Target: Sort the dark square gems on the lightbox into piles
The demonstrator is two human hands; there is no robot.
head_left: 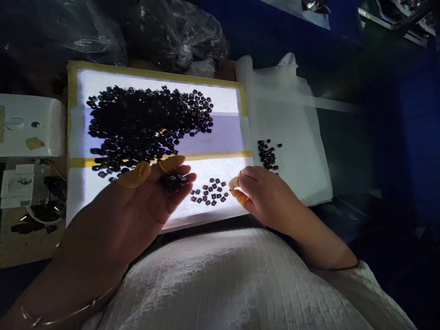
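Observation:
My left hand point(137, 211) is palm up over the lit panel point(220, 133), its fingers curled around a few small black parts point(175, 181). Yellow finger cots cover its thumb and index fingertip. At the panel's front right, my right hand point(264, 195) is closed in a pinch, also with yellow cots on thumb and index finger. A tiny dark piece seems to sit between those fingertips, partly hidden. Between the hands, several squarish black parts with pale centres point(209, 191) lie spread in one layer. Behind my left hand spreads a large heap of black parts point(137, 114).
Right of the panel, a small pile of black parts point(267, 155) rests on white sheeting point(292, 114). Clear plastic bags point(182, 36) stand behind the panel. A white box with a knob point(30, 126) is at the left. Yellow tape point(154, 73) edges the panel.

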